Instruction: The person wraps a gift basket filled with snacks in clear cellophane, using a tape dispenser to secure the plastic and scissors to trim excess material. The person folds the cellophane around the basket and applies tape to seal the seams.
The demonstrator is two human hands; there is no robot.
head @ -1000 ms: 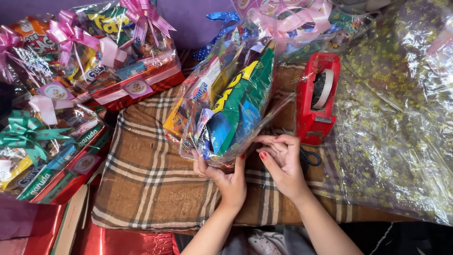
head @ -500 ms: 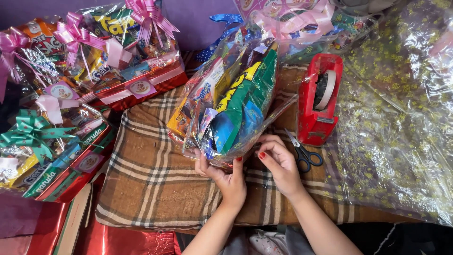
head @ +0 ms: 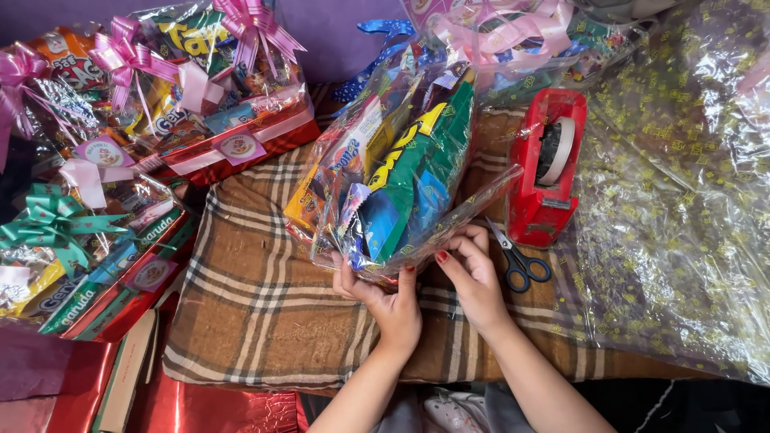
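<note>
Cellophane covers the snack parcel (head: 397, 172), its green, yellow and blue packets visible; both hands, left hand (head: 383, 293) and right hand (head: 473, 269), grasp its lower edge; red tape dispenser (head: 549, 168) at three o'clock.

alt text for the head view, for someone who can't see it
Two bare hands, left hand and right hand, hold the bottom of a cellophane-wrapped snack hamper on a brown plaid cloth. A red tape dispenser and scissors lie to the right.
</note>
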